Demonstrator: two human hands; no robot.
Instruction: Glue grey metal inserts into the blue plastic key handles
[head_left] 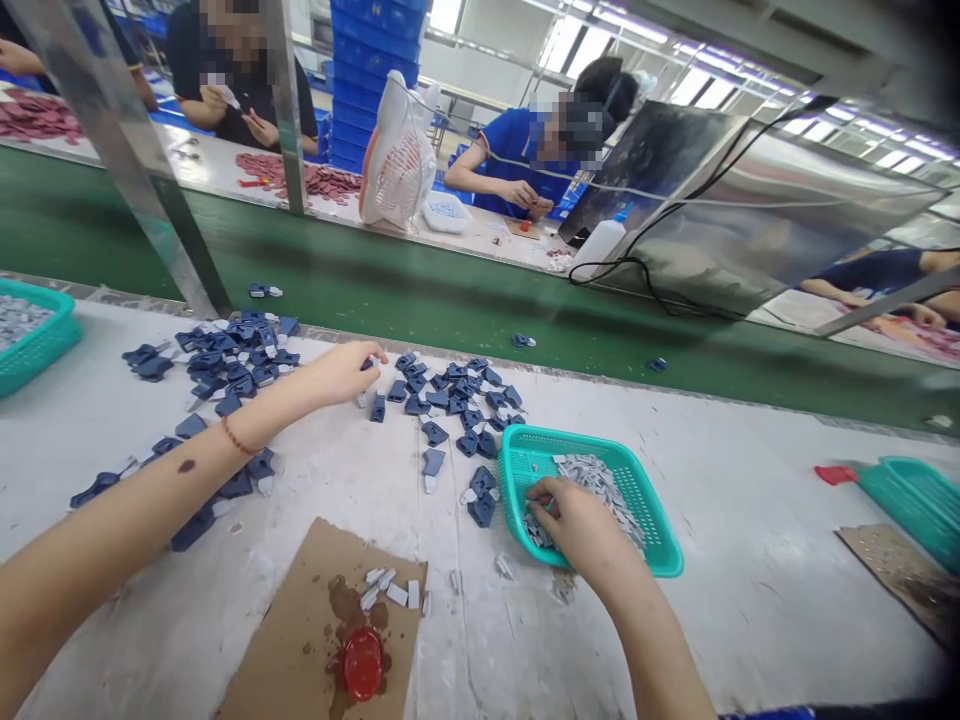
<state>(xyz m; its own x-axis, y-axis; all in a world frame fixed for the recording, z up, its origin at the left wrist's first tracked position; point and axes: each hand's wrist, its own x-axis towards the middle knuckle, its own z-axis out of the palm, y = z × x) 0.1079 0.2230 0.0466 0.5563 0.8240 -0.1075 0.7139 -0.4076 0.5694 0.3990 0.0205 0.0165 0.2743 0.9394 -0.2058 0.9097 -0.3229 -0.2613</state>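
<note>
My left hand (346, 374) reaches to the far side of the worktable, its fingers curled around a dark blue plastic piece (367, 365) that shows only in part. Similar dark blue pieces (457, 392), many with pale tabs, lie loose just right of it, and another heap (232, 360) spreads to its left. Inside a green plastic basket (664, 500), my right hand (574, 515) has thumb and fingertips pinched together at small grey pieces (596, 480). What sits between those fingertips is mostly covered, apparently one grey piece.
Cardboard (292, 610) near me carries a red oval dish (363, 664) and several grey pieces (396, 592). Another green basket (37, 345) stands left, one more (911, 500) right. Beyond runs a green conveyor belt (420, 290) with a few blue pieces; people work across it. A metal post (161, 170) rises at left.
</note>
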